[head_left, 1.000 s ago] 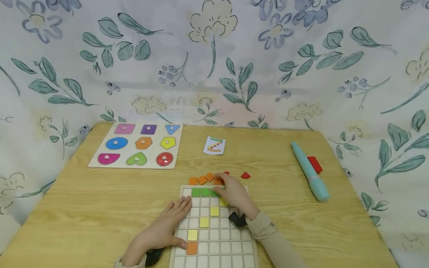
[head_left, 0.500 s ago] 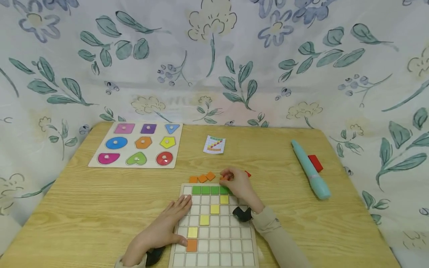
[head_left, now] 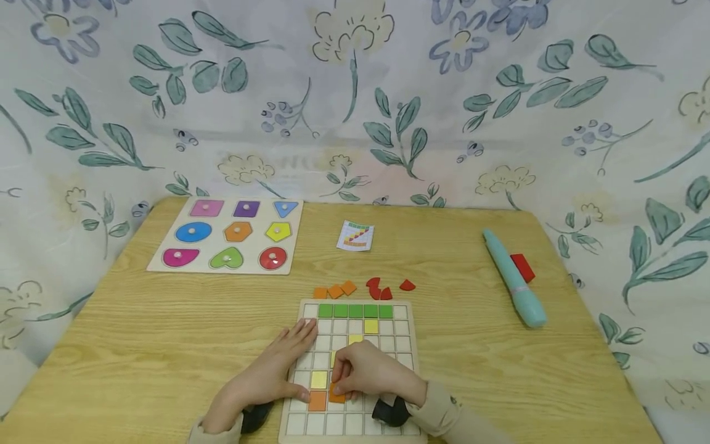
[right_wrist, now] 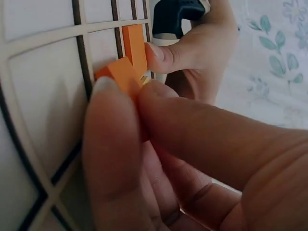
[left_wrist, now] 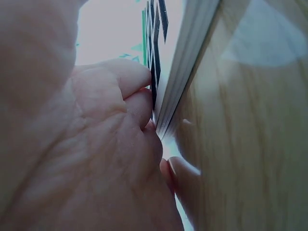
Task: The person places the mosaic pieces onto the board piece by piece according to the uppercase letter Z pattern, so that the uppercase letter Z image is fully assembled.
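- Left hand (head_left: pixel 272 370): fingers spread, on left edge of grid board (head_left: pixel 354 424).
- Orange tile (head_left: pixel 317 401): on board, near-left.
- Tilted orange tile (head_left: pixel 336 393): over board, left of centre.
- Right hand (head_left: pixel 373 371): I see it pinching that tilted one.

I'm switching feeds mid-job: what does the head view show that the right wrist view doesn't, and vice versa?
Head only: pattern card, shape puzzle board, green tiles, loose red wedges, teal pen-shaped object and red block.

Right wrist only: a close-up of the held orange tile, clearly tilted out of line with the placed orange tile.

Both: those two tiles, grid board, right hand pinching one, left hand, floral backdrop.
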Available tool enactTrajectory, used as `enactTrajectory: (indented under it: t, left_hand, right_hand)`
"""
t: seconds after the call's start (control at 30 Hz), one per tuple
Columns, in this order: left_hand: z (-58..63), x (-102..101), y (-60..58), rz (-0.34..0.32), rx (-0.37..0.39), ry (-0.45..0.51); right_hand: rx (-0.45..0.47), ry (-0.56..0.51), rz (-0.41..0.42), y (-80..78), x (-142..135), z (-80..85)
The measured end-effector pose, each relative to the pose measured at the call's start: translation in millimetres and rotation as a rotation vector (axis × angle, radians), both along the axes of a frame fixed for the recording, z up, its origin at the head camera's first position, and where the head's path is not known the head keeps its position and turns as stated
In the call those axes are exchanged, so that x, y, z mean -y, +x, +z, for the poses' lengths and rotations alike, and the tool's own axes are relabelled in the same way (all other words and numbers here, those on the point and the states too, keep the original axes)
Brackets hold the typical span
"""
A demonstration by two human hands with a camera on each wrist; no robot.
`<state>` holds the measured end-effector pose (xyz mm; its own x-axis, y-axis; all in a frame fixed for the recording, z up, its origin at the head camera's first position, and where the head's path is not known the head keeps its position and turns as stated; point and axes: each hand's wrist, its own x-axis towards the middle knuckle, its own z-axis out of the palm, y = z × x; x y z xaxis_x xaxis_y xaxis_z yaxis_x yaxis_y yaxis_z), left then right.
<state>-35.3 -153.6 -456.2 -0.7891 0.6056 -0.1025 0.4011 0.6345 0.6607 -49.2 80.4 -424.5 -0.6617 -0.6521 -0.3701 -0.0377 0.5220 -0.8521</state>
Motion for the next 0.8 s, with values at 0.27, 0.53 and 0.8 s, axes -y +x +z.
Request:
enactTrajectory:
  t: [0.27, 0.53, 0.8]
  left_hand:
    - [1.2, 1.1, -0.4, 0.003, -0.009, 0.014]
    - [2.5, 0.1, 0.7, 0.006, 0.006, 0.011]
    - [2.5, 0.9, 0.9, 0.008, 0.022, 0.009]
  right_hand:
    - [-0.238, 0.134, 0.067, 11.4, 10.5, 0.8]
    - [-0.243, 0.119, 0.141, 1.1, 8.2, 0.0]
    - [-0.052, -0.216, -0.233, -66.7, -8.8, -9.1]
